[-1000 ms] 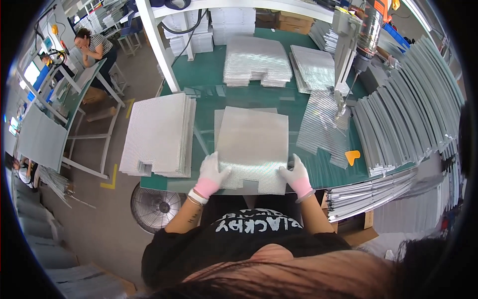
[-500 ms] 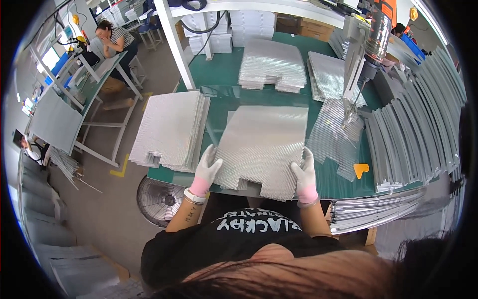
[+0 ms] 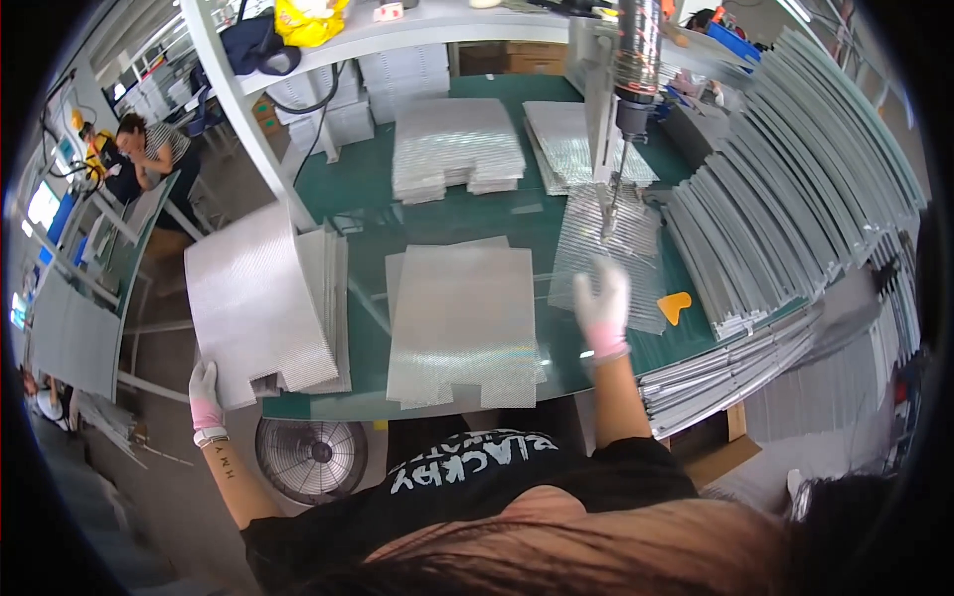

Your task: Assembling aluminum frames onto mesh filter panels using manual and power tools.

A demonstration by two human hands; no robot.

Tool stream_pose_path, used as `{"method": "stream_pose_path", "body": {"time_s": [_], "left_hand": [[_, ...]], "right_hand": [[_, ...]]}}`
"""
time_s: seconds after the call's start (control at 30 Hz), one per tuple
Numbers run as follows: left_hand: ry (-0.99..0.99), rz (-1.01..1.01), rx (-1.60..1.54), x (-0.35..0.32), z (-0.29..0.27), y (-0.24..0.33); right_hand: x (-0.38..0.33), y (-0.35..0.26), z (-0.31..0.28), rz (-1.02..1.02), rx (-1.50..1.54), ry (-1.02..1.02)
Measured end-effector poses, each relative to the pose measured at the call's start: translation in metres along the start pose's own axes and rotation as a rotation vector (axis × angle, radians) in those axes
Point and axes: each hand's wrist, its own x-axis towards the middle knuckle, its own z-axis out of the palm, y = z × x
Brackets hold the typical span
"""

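Observation:
My left hand (image 3: 205,395), in a white glove with a pink cuff, grips the near left edge of a silver mesh sheet (image 3: 253,298). That sheet bows upward on top of the left stack (image 3: 336,308). My right hand (image 3: 604,308), gloved alike and slightly blurred, is open with nothing in it. It hovers by the near left part of a ridged mesh sheet (image 3: 608,238) under a hanging power driver (image 3: 636,89). Between my hands, a few notched mesh sheets (image 3: 462,318) lie slightly fanned on the green table (image 3: 363,377).
Further back stand a stack of notched sheets (image 3: 457,149) and another pile (image 3: 571,134). Grey panels (image 3: 785,199) stand in a dense row at right, near an orange flat piece (image 3: 674,307). A floor fan (image 3: 313,459) stands below the front edge. A person (image 3: 154,149) sits far left.
Both hands have let go of the middle sheet, which now lies on the table. My left hand moved left and took the left stack's top sheet; my right hand moved up and away from the middle sheet.

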Motion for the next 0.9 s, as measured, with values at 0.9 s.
{"method": "stream_pose_path", "body": {"time_s": [0.9], "left_hand": [[-0.325, 0.161, 0.717, -0.109, 0.337, 0.065]], "right_hand": [[0.008, 0.101, -0.109, 0.707, 0.798, 0.259]]}}
